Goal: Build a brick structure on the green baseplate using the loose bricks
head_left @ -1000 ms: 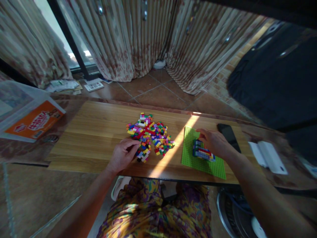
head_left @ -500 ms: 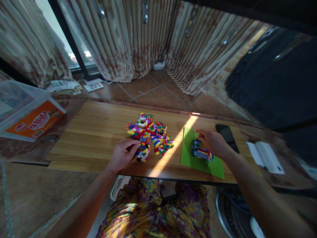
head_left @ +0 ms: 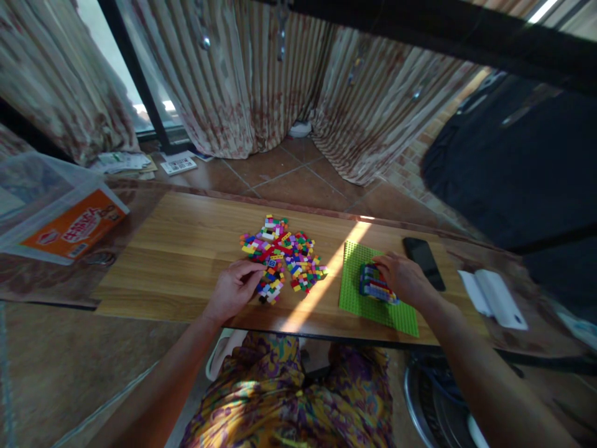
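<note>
Striped curtains (head_left: 261, 93) hang behind this wood-grain tabletop (head_left: 177, 249), and the toy-brick build (head_left: 379, 291) sits on a green studded baseplate (head_left: 352, 298), just left of the right hand (head_left: 402, 277). Its long side runs mostly left-to-right, right end slanting lapward. Right hand's way nearer, fingers curled over it; can't tell if they're gripping. Left hand's (head_left: 236, 287) beside the loose brick pile (head_left: 303, 261), thumb and finger pinched close, maybe on a brick, can't tell.

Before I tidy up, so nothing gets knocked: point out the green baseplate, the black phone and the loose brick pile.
Green baseplate (head_left: 351, 289), head view: bare studs near its left edge.
Black phone (head_left: 424, 263), head view: middle of its dark face.
Loose brick pile (head_left: 280, 248), head view: bricks around its middle.
</note>
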Tool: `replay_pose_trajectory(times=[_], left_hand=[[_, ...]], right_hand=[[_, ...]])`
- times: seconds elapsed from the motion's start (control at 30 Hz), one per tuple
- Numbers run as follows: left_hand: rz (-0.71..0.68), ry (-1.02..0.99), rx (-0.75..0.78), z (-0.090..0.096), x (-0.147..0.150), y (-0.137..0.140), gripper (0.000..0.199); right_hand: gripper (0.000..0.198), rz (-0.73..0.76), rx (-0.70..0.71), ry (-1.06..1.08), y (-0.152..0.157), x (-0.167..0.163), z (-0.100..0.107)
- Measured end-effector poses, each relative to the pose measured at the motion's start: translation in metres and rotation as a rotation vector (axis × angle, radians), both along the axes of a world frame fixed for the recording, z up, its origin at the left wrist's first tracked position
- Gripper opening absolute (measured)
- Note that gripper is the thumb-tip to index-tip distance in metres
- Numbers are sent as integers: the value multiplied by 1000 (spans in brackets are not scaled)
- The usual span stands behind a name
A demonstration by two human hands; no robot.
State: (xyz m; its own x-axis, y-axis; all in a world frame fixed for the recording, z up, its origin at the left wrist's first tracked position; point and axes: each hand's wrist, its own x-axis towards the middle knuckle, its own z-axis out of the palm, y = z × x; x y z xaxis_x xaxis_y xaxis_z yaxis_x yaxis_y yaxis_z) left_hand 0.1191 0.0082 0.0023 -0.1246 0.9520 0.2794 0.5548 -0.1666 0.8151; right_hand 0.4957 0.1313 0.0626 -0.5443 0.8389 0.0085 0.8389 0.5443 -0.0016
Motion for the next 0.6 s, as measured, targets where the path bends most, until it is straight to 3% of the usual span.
replay_pose_trajectory(times=[0.17,0.33,0.6], left_hand=[[1,-8,3,2,0,0,17],[1,-12,1,1,0,0,17],[6,-8,7,2,1,0,18]], right_hand=[[25,-35,62,15,-6,1,-1],[22,-183,110,244,-12,-3,-5],[26,-259,91,503,-17,-13,-20]])
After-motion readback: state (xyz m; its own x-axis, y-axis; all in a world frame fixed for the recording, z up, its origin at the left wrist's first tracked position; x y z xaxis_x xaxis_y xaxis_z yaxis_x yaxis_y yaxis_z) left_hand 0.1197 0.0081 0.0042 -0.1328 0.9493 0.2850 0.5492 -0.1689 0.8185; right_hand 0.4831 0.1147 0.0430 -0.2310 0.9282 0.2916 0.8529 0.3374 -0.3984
